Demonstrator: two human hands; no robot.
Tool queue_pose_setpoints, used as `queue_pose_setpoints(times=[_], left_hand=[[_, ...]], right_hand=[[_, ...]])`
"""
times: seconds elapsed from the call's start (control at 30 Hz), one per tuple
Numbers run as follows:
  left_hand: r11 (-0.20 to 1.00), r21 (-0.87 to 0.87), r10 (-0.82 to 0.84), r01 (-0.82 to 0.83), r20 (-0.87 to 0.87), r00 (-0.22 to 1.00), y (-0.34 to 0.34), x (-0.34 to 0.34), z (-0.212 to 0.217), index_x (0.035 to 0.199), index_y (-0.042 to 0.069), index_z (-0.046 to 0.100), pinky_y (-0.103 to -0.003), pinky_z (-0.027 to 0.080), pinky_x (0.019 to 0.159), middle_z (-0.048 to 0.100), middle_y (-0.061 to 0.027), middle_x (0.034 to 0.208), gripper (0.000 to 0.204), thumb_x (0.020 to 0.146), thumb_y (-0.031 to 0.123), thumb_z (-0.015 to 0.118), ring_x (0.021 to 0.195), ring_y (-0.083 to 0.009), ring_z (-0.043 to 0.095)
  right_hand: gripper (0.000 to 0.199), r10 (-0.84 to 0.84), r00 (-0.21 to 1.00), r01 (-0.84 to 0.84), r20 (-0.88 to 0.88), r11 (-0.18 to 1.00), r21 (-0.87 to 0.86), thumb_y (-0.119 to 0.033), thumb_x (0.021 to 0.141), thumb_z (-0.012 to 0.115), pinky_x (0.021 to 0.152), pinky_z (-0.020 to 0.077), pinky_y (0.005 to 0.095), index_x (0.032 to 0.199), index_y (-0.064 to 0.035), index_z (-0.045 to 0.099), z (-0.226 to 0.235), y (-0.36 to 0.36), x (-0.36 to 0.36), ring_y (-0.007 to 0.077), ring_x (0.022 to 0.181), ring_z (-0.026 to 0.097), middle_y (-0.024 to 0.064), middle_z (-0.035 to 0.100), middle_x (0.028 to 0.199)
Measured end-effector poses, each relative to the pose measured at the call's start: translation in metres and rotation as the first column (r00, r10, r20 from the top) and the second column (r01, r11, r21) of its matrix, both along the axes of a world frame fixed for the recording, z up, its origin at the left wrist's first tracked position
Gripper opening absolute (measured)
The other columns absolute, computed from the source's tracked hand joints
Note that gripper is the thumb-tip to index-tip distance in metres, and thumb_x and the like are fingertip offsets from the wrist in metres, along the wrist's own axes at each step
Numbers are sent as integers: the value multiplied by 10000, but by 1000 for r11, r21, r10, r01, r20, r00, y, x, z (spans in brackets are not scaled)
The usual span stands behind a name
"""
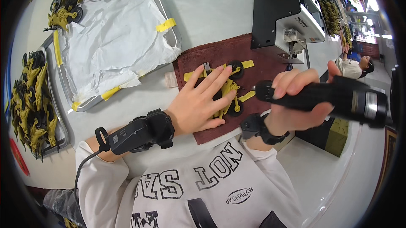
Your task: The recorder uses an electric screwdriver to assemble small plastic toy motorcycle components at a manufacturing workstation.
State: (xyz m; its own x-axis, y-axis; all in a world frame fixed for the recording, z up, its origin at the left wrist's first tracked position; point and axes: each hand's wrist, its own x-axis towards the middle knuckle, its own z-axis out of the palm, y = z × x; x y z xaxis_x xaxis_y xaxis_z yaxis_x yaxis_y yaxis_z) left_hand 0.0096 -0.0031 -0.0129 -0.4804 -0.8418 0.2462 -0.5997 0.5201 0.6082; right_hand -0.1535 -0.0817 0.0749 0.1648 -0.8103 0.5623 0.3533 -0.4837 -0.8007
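Note:
My left hand lies palm down with its fingers spread over a yellow plastic toy vehicle part with black wheels. The part rests on a folded dark red towel, and my palm and fingers cover much of it. In my right hand is a black electric screwdriver, fingers wrapped round its barrel. It lies almost level, its narrow end pointing left at the yellow part, apart from it. Both my wrists carry black strapped devices.
A tray lined with crumpled white film, with similar yellow parts at its far end, stands left. Another tray of yellow parts is further left. A black and silver screw feeder stands beyond the towel. A person is in the background.

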Motion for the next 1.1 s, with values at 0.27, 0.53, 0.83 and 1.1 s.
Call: queue_pose_setpoints(times=[0.27,0.53,0.83,1.1], left_hand=[[1000,-12,7,-7,-17,1000,-1,-1,-3,1257,162,495,-527,200,1071,222,-219,1474,651,696,407,718,1358,-345,260],[1000,-17,12,-13,-25,1000,0,0,-5,1258,157,494,-527,204,1069,222,-224,1472,652,703,422,711,1356,-350,260],[1000,-23,1,-1,3,1000,-3,-2,-1,1267,163,491,-529,223,1053,237,-216,1468,661,704,432,709,1344,-341,281],[1000,-13,4,-4,22,1000,-3,-1,1,1270,164,490,-531,222,1054,241,-209,1468,654,710,422,707,1342,-342,285]], right_hand=[[891,16,1000,-16,21,1000,5,-570,849,535,500,491,335,1340,28,94,-12,7,21,215,515,546,141,550,707],[842,-318,939,302,-130,945,-125,-616,857,484,464,470,325,1323,0,151,0,-10,8,213,448,525,126,546,661],[415,-703,712,691,-1,701,-177,-344,887,547,484,440,311,1120,-13,456,42,-94,-30,187,495,494,77,515,621],[386,-584,790,572,-186,812,-118,-250,867,597,445,438,277,1118,-13,424,35,-76,-32,169,440,491,80,507,597]])
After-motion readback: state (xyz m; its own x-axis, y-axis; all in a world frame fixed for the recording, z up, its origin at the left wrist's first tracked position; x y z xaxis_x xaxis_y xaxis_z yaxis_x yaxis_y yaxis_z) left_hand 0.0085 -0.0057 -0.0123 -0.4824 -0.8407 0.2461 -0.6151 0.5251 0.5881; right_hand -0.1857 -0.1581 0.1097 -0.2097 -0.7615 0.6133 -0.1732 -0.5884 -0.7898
